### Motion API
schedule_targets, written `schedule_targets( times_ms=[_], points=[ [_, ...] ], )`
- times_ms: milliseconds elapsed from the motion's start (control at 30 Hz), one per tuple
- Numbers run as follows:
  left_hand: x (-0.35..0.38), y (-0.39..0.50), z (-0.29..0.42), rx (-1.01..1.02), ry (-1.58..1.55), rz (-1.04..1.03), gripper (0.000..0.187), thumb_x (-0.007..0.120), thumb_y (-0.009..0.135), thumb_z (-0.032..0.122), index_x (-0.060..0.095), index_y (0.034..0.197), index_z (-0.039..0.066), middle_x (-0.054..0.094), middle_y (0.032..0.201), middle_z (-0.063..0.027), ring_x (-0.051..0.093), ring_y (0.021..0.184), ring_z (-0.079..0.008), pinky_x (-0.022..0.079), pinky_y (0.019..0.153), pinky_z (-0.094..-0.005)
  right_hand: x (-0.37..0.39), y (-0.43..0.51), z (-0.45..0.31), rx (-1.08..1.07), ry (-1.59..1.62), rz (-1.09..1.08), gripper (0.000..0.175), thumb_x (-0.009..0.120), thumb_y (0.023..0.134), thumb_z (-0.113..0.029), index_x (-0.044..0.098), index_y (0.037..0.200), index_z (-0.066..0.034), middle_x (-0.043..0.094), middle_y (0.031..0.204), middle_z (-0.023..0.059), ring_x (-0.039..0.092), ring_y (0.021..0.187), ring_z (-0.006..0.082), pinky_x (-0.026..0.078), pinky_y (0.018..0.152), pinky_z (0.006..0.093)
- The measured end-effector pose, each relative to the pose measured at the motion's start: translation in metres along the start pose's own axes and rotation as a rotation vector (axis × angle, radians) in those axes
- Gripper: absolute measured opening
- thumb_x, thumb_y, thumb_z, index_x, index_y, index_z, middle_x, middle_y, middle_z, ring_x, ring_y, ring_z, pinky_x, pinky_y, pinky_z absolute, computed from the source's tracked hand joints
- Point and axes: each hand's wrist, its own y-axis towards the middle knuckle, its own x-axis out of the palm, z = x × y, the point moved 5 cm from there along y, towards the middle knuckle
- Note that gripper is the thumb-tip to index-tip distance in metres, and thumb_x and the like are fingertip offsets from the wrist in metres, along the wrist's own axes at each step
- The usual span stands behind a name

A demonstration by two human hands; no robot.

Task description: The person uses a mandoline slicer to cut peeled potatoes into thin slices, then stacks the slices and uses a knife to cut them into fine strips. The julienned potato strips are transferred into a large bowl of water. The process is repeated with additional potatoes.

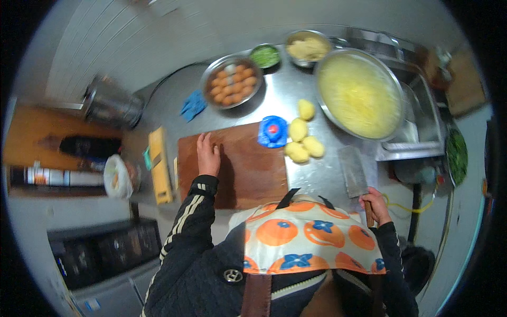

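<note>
My left hand (208,155) is over the left part of a brown wooden cutting board (257,174), fingers extended and holding nothing. On the right, my right hand (376,208) grips the wooden handle of a cleaver (352,170), whose broad blade is over the steel counter near its front edge. A blue plastic holder with a red centre (273,132) sits at the board's far right corner. Several peeled potatoes (298,130) lie just right of it. Left of the board is a yellow mandoline slicer (159,166).
A large basin (358,95) of yellow shreds in liquid stands beside the steel sink (429,119). Behind are bowls of eggs (233,85), chopped greens (264,56) and a pale yellow food (308,48). A blue cloth (193,105) and a lined bin (118,176) are leftward.
</note>
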Motion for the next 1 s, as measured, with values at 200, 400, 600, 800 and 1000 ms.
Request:
schedule_targets(
  times_ms=[200, 400, 600, 800, 1000],
  points=[
    [-0.096, -0.089, -0.199, -0.412, 0.229, 0.206, 0.049, 0.065, 0.083, 0.002, 0.056, 0.13, -0.004, 0.056, 0.133, -0.0285, 0.05, 0.127, -0.0467, 0.04, 0.11, -0.0508, 0.014, 0.056, 0.031, -0.079, -0.368, 0.184, 0.028, 0.06, 0.09, -0.005, 0.06, 0.118, -0.0014, 0.065, 0.096, 0.0082, 0.063, 0.078, 0.0193, 0.052, 0.072, 0.0335],
    [-0.146, -0.14, -0.314, -0.657, 0.102, 0.098, 0.032, 0.062, 0.09, 0.01, 0.065, 0.117, -0.006, 0.069, 0.105, -0.028, 0.065, 0.1, -0.0467, 0.05, 0.09, -0.0522, 0.044, 0.06, 0.009, -0.558, -1.312, 0.434, 0.043, 0.067, 0.087, -0.013, 0.063, 0.127, -0.0012, 0.066, 0.115, 0.0245, 0.058, 0.114, 0.0424, 0.047, 0.1, 0.0492],
    [-0.136, -0.139, -0.387, -0.708, 0.073, -0.06, 0.046, 0.059, 0.102, 0.036, 0.064, 0.12, -0.006, 0.071, 0.107, -0.0258, 0.068, 0.098, -0.0402, 0.051, 0.086, -0.0476, 0.114, 0.025, -0.018, -0.568, -1.058, 0.348, 0.026, 0.068, 0.085, -0.01, 0.073, 0.109, -0.0013, 0.068, 0.108, 0.0192, 0.067, 0.1, 0.0352, 0.054, 0.09, 0.0401],
    [-0.109, -0.134, -0.405, -0.718, -0.187, -0.024, 0.057, 0.055, 0.104, 0.048, 0.067, 0.105, -0.008, 0.07, 0.09, -0.0168, 0.064, 0.079, -0.0281, 0.05, 0.076, -0.0408, 0.176, 0.014, -0.03, -0.538, -1.059, 0.237, 0.024, 0.065, 0.087, -0.009, 0.073, 0.109, -0.0017, 0.068, 0.106, 0.0192, 0.067, 0.101, 0.0349, 0.054, 0.09, 0.0403],
    [-0.111, -0.136, -0.35, -0.668, -0.418, 0.002, 0.059, 0.046, 0.109, 0.046, 0.067, 0.093, -0.006, 0.065, 0.082, -0.009, 0.056, 0.072, -0.0212, 0.047, 0.069, -0.0388, 0.215, 0.038, -0.054, -0.722, -1.129, 0.246, 0.023, 0.063, 0.09, -0.009, 0.072, 0.109, -0.0008, 0.067, 0.107, 0.0196, 0.066, 0.1, 0.0373, 0.053, 0.088, 0.0429]
  ],
)
